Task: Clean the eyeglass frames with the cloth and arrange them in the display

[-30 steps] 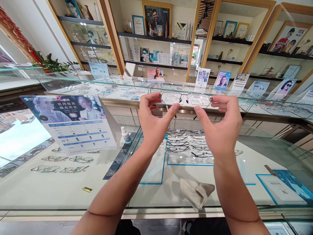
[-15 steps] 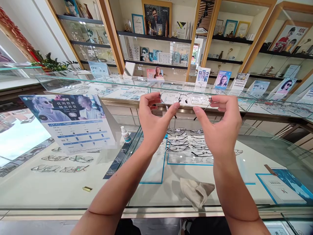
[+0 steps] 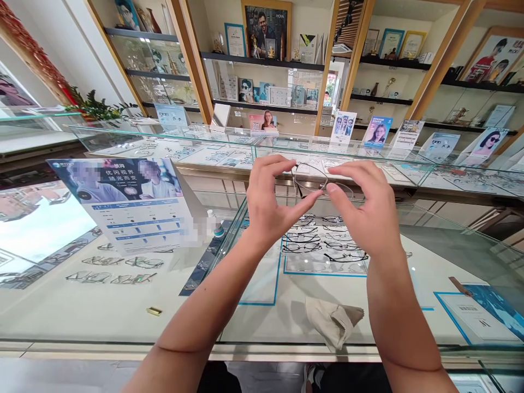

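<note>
A pair of thin-rimmed eyeglasses (image 3: 311, 165) is held up in front of me, over the glass counter. My left hand (image 3: 268, 199) grips it at the left end, index finger at the rim corner and thumb reaching under the lens towards the bridge. My right hand (image 3: 366, 204) is closed around the middle, thumb at the bridge and index finger above it; part of the other lens is hidden behind that hand. Below, a crumpled beige cloth (image 3: 333, 322) lies on the glass top. Several rows of eyeglasses (image 3: 302, 246) show under the hands.
A printed sign (image 3: 135, 213) stands on the left, with a small white bottle (image 3: 216, 225) beside it. A gold-coloured piece (image 3: 154, 311) lies near the front. Leaflets (image 3: 475, 314) are at right. Another glass display case (image 3: 196, 150) runs across behind.
My right hand has let go of the right end of the eyeglasses and moved inwards to the bridge. The eyeglasses have turned and shifted slightly, still in my left hand.
</note>
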Available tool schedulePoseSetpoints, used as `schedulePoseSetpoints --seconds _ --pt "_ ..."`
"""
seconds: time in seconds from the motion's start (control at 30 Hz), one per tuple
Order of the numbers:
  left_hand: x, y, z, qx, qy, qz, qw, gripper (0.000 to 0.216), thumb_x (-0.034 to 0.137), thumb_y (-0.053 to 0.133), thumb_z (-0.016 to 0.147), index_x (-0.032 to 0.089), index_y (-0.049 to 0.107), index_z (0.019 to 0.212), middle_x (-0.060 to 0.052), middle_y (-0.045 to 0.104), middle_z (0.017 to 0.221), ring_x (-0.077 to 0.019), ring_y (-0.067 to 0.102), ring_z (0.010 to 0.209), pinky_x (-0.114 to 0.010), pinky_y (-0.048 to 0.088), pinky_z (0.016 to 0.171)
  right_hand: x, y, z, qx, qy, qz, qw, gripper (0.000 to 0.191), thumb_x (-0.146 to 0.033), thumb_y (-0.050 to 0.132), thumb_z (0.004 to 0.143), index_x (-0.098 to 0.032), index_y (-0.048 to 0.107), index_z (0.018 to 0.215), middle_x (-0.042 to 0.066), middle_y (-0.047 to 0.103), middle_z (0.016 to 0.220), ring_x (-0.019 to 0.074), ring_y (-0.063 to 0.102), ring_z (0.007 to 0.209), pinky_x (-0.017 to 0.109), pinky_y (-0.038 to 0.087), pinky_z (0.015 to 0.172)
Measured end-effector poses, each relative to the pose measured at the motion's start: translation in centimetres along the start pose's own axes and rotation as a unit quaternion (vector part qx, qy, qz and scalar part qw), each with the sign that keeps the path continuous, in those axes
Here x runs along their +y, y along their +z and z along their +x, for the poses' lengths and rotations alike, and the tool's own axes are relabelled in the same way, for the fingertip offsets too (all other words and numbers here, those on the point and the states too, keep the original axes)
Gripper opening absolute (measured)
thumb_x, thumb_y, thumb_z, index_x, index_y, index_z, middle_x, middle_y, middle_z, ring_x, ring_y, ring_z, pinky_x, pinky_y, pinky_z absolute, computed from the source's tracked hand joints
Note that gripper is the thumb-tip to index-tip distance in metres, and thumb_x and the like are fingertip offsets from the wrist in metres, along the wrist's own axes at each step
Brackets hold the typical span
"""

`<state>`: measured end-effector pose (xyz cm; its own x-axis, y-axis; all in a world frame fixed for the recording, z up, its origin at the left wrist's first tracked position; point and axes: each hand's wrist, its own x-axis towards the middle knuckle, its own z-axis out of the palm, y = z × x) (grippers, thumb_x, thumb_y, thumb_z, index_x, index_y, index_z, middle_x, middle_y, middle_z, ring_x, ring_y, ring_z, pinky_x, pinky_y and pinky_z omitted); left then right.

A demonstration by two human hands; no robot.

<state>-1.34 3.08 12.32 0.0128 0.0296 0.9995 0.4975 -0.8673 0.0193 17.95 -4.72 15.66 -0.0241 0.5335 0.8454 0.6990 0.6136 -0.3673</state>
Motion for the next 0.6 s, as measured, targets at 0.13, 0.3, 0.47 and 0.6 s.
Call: schedulePoseSetpoints --seconds 0.13,0.3,0.47,0.6 --pt "-0.1 -0.1 0.1 -0.017 0.026 -0.005 0.999 0.068 0.055 0.093 0.083 0.026 0.06 0.135 -0.009 0.07 0.121 -0.0265 0.067 0.115 -0.045 0.06 0.096 0.7 -0.5 0.2 -0.038 0.028 0.023 0.999 0.011 -0.029 0.068 0.1 -0.028 0.079 0.1 0.005 0.079 0.113 0.03 0.071 0.115 0.054 0.053 0.105" --pt "-0.4 -0.2 0.2 -0.036 0.005 -0.032 0.999 0.071 0.061 0.092 0.082 0.027 0.061 0.135 -0.009 0.07 0.122 -0.0268 0.066 0.115 -0.045 0.059 0.094 0.8 -1.5 0.5 -0.071 0.055 0.078 0.993 0.009 -0.028 0.071 0.098 -0.027 0.078 0.092 0.005 0.079 0.107 0.027 0.071 0.108 0.049 0.055 0.102" --pt "0.2 -0.4 0.2 -0.086 -0.084 -0.097 0.988 0.071 0.065 0.091 0.081 0.029 0.063 0.134 -0.009 0.07 0.126 -0.0254 0.067 0.115 -0.042 0.059 0.091 1.6 -2.2 0.7 -0.13 0.068 0.158 0.977 0.007 -0.029 0.074 0.097 -0.026 0.078 0.092 0.004 0.078 0.109 0.0239 0.071 0.108 0.047 0.055 0.103" --pt "1.2 -1.1 0.3 -0.142 -0.156 -0.153 0.965 0.067 0.059 0.091 0.082 0.028 0.065 0.136 -0.011 0.069 0.133 -0.0254 0.069 0.119 -0.042 0.059 0.096 2.4 -2.2 0.3 -0.164 0.107 0.216 0.957 0.008 -0.031 0.077 0.094 -0.025 0.078 0.088 0.006 0.077 0.13 0.0251 0.07 0.124 0.051 0.051 0.112"
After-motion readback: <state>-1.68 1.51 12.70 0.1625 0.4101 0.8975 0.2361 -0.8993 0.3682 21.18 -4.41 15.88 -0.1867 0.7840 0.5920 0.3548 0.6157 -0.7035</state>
